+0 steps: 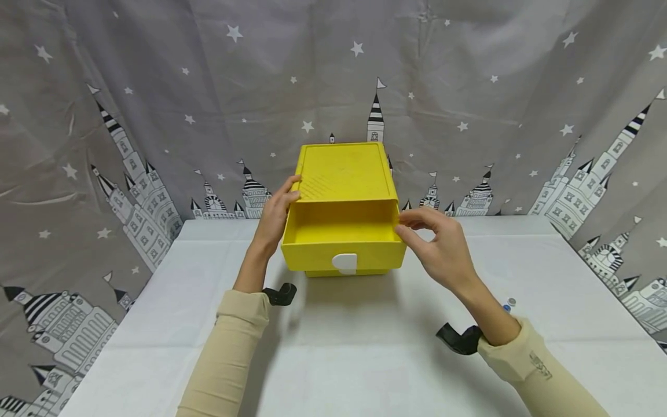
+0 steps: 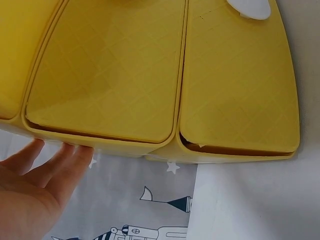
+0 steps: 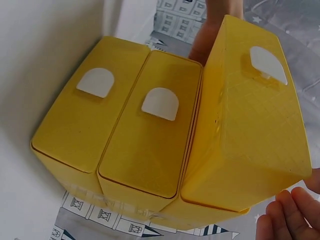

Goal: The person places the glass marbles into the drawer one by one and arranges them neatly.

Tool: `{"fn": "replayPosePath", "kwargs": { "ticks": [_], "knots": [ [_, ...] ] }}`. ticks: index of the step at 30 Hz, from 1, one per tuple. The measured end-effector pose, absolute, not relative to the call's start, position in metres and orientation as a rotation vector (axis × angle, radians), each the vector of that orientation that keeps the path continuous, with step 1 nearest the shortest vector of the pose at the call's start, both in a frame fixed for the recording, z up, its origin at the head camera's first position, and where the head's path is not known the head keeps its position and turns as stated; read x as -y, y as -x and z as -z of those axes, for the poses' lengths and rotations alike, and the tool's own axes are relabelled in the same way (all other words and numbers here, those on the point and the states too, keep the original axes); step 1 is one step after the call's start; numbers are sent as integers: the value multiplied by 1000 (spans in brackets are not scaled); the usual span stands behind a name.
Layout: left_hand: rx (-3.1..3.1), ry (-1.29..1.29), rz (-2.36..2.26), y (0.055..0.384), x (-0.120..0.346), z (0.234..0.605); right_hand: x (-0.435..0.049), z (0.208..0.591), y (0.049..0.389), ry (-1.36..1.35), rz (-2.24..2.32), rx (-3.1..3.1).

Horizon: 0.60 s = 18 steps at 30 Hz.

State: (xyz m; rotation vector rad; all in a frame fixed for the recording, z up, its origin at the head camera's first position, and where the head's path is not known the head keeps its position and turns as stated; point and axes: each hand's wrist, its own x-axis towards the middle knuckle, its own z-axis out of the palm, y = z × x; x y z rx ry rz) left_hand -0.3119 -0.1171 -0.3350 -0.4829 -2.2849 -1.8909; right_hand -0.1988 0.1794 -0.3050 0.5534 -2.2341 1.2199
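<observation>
A yellow plastic drawer unit [image 1: 346, 171] with three stacked drawers stands on the white table. Its top drawer [image 1: 344, 256] is pulled well out, showing a bare yellow inside and a white rounded handle [image 1: 345, 263] on the front. The two lower drawers [image 3: 137, 145] sit in the unit, each with a white handle. My left hand [image 1: 273, 220] rests against the unit's left side, fingers fairly straight, as the left wrist view also shows. At the top drawer's right wall, my right hand [image 1: 438, 246] pinches the rim between thumb and fingers.
A grey curtain [image 1: 344, 69] with castles and stars hangs behind the white table [image 1: 344, 359]. Beside the right forearm lies a small blue and clear object [image 1: 509, 304], partly hidden. Black straps [image 1: 461, 340] hang from both wrists.
</observation>
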Motion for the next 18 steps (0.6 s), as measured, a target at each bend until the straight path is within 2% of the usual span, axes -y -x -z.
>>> {"fn": "replayPosePath", "kwargs": {
  "ticks": [18],
  "knots": [
    [2272,442,1943,308,115,333,-194,317,192,-519,-1204,2252]
  ]
}}
